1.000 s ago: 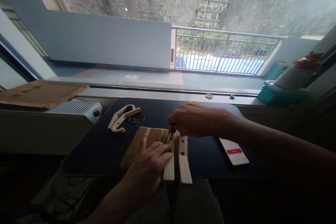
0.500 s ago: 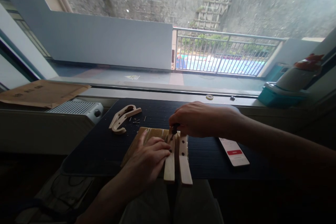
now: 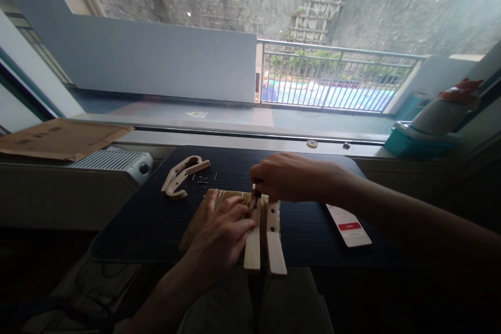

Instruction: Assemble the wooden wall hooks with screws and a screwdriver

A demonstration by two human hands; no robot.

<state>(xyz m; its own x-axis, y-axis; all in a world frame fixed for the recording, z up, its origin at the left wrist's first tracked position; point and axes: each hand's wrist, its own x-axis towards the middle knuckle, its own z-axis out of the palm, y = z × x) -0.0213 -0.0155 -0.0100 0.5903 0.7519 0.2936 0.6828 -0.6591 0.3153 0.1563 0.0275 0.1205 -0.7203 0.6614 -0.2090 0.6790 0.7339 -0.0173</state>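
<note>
My right hand [image 3: 287, 177] is closed round a small dark tool [image 3: 256, 197], a short screwdriver by its look, whose tip points down onto the upper end of a pale wooden piece [image 3: 253, 242]. A second wooden piece [image 3: 275, 242] lies right beside it. My left hand [image 3: 221, 235] lies flat with its fingers together, pressing on the left wooden piece and on the tan board [image 3: 199, 216] beneath. Both pieces hang over the near edge of the dark table [image 3: 156, 219].
A wooden hook [image 3: 180, 176] and several small screws [image 3: 203, 179] lie at the table's far left. A phone [image 3: 349, 225] with a lit screen lies to the right. A grey radiator [image 3: 113, 162], cardboard [image 3: 58, 138] and a teal base [image 3: 420, 141] line the window sill.
My right hand has shifted slightly and the tool now stands more upright than half a second ago. My left hand's fingers have drawn together against the wooden piece.
</note>
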